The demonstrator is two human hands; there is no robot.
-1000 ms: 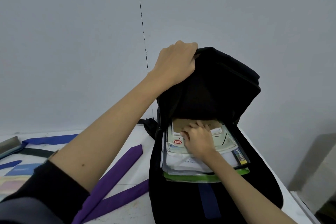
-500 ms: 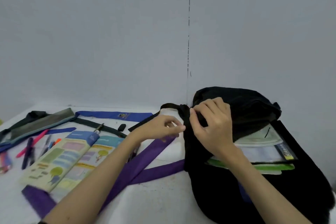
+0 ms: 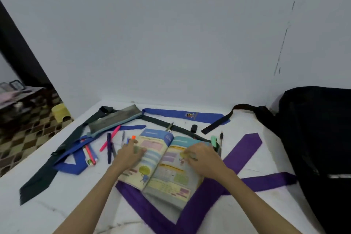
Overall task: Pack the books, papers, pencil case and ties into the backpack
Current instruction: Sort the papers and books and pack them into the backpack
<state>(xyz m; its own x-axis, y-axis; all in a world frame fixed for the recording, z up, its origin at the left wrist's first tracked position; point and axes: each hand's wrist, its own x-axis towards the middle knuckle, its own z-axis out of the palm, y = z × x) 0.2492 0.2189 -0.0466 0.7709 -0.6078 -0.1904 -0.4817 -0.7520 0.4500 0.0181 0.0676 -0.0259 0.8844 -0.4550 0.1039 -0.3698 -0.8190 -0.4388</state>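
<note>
Having left backpack [image 3: 313,138], left hand [image 3: 129,155], right hand [image 3: 204,159] now press flat, fingers relaxed, on open book [image 3: 161,165].

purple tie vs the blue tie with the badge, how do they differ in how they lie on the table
The purple tie is bent into a V, with the open book lying on it; the blue tie runs fairly straight along the far side, clear of the book. The purple tie is plain, the blue tie carries a small badge. The purple tie looks wider. Both lie flat on the white table, unpacked.
</note>
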